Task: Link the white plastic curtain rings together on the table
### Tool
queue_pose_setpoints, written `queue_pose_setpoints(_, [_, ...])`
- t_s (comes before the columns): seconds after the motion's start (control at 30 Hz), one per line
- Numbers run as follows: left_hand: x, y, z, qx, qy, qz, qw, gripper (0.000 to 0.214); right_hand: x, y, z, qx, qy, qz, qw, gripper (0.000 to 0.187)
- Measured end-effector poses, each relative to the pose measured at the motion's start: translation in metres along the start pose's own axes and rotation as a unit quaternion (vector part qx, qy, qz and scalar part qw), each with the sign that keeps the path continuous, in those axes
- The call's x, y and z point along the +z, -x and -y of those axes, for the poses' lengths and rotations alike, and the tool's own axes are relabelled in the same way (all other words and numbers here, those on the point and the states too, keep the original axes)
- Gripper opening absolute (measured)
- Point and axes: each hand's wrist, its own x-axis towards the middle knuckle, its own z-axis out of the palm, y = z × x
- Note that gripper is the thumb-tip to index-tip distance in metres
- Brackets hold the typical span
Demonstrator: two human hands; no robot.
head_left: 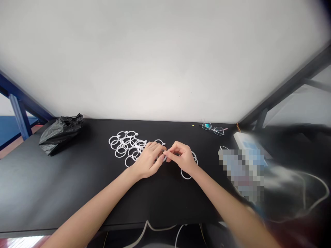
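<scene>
Several white plastic rings (126, 144) lie in a linked cluster on the black table (77, 186). My left hand (150, 159) rests at the cluster's right edge, fingers curled round a white ring (162, 157). My right hand (182, 156) meets it fingertip to fingertip, pinching the same ring. A few more white rings (186, 175) lie under and just behind my right wrist.
A crumpled black plastic bag (60, 132) sits at the far left. A pair of glasses (213, 129) lies by the white wall at the back. A white box (248, 143) and a white cable (310, 193) are at the right.
</scene>
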Motion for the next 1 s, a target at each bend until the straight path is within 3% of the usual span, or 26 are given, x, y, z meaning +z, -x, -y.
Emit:
queue_pose_setpoints(0.13, [0.005, 0.001, -0.001, 0.011, 0.014, 0.004, 1.000, 0.030, 0.006, 0.004, -0.003, -0.016, 0.022, -0.016, 1.000, 0.030])
queue_pose_setpoints(0.37, [0.008, 0.002, -0.001, 0.031, -0.005, -0.046, 0.998, 0.035, 0.008, 0.010, -0.003, -0.074, 0.189, 0.050, 0.978, 0.045])
queue_pose_setpoints(0.77, [0.008, 0.005, -0.002, 0.050, 0.004, -0.079, 0.996, 0.036, 0.019, 0.015, -0.004, -0.050, 0.134, 0.080, 0.987, 0.044])
queue_pose_setpoints(1.0, [0.003, -0.002, 0.002, -0.008, -0.093, -0.060, 0.994, 0.025, -0.010, -0.001, 0.011, -0.014, 0.210, 0.062, 0.976, 0.046])
